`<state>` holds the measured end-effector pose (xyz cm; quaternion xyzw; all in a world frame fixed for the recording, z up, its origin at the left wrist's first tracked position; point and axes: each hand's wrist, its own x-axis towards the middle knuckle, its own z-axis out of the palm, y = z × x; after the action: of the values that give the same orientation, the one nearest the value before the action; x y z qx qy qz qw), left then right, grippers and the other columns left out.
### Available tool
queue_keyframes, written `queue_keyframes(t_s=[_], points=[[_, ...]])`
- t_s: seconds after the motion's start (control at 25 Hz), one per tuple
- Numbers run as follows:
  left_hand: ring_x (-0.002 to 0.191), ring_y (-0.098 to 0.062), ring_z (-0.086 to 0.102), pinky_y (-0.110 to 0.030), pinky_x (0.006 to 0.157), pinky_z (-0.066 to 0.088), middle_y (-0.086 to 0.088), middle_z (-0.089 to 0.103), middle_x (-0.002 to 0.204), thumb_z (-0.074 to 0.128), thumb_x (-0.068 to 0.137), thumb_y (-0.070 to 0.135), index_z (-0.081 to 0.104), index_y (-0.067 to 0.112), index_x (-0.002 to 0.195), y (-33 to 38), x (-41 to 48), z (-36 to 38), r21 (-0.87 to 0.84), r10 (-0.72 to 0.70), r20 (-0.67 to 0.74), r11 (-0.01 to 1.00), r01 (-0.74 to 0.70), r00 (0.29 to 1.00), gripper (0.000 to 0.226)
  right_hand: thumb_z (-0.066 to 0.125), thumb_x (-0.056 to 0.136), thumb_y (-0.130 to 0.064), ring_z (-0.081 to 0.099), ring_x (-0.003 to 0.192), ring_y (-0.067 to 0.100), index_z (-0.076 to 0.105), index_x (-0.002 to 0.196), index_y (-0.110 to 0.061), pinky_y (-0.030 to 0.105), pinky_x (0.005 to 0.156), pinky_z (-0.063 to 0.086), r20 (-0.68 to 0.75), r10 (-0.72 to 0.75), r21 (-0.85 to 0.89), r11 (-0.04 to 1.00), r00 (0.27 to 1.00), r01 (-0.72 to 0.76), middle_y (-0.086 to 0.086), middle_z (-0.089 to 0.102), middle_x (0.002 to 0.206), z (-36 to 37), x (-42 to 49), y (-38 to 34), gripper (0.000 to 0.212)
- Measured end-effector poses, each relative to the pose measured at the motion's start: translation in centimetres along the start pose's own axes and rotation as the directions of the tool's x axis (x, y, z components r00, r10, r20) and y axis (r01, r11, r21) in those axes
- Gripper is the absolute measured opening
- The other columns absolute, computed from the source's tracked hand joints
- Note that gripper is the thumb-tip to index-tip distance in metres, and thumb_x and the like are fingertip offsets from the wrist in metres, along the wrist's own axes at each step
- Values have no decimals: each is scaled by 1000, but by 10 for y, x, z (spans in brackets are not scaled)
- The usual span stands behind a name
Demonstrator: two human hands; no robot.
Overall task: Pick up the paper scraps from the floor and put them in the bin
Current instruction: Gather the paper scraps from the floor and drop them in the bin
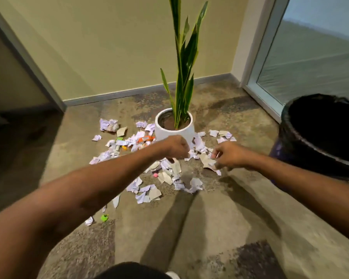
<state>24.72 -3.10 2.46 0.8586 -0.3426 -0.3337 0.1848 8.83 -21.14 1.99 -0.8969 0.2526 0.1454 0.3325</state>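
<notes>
Paper scraps [195, 184] crumpled & torn on mottled floor [210, 228].

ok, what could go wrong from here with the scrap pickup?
1. Left hand works right in front of the white round plant pot; it may knock it.
2. Right hand seems to pinch a torn beige paper scrap; it could drop short of the black-lined bin.
3. The small green scrap lies apart, easily missed.

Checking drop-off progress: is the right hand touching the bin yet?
Apart. The head view shows bare floor between the right hand, which pinches paper scraps, and the bin.
</notes>
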Motion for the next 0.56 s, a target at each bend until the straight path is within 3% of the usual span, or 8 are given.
queue_keyframes(t_s=[0.08, 0.16, 0.24, 0.32, 0.4, 0.48, 0.56], points=[[97, -25, 70, -33, 72, 56, -13, 74, 117, 78, 92, 27, 74, 6, 118, -50, -6, 19, 217, -49, -24, 975, 53, 999, 34, 91, 78, -13, 65, 92, 21, 73, 109, -19, 29, 69, 50, 64, 2, -86, 996, 998, 3, -2, 70, 97, 48, 12, 1, 35], [106, -29, 67, -34, 73, 50, -13, 70, 122, 81, 88, 34, 70, 9, 121, -94, -19, 39, 339, -151, -73, 926, 167, 986, 42, 90, 79, -13, 64, 109, 24, 68, 130, -21, 27, 73, 48, 127, 12, -120, 993, 992, 3, 3, 68, 117, 88, 21, 2, 56], [115, -30, 63, -36, 75, 50, -11, 63, 128, 83, 85, 34, 66, 15, 125, -135, -35, 59, 295, -264, -136, 909, 293, 955, 48, 87, 82, -14, 53, 137, 29, 53, 155, -19, 30, 101, 50, 114, 25, -162, 987, 993, -6, 12, 54, 151, 124, 30, 4, 81], [125, -34, 57, -40, 87, 56, -13, 53, 139, 82, 83, 36, 59, 18, 133, -167, -52, 81, 253, -328, -155, 899, 358, 932, 58, 84, 86, -21, 35, 152, 34, 42, 163, -24, 39, 120, 39, 56, 53, -121, 992, 997, -46, 14, 36, 164, 154, 31, 3, 89], [131, -37, 52, -45, 99, 56, -15, 45, 143, 86, 77, 40, 51, 18, 141, -188, -62, 96, 259, -331, -154, 896, 362, 931, 76, 80, 91, -25, 22, 158, 38, 36, 165, -29, 46, 124, 33, -12, 76, -75, 994, 997, -77, 13, 25, 170, 179, 33, -3, 87], [130, -39, 50, -46, 101, 54, -16, 44, 142, 89, 74, 39, 47, 19, 146, -195, -66, 110, 219, -305, -179, 915, 340, 936, 85, 72, 95, -14, 11, 163, 35, 35, 166, -30, 49, 127, 28, -49, 36, -42, 998, 998, -39, 12, 16, 176, 201, 34, -12, 83], [127, -37, 53, -43, 99, 55, -13, 42, 140, 88, 78, 34, 45, 22, 148, -194, -62, 119, 136, -263, -208, 946, 294, 942, 83, 66, 93, 0, 13, 163, 33, 39, 165, -28, 50, 127, 31, -91, -52, -19, 999, 995, 50, 9, 20, 174, 220, 31, -18, 81]])
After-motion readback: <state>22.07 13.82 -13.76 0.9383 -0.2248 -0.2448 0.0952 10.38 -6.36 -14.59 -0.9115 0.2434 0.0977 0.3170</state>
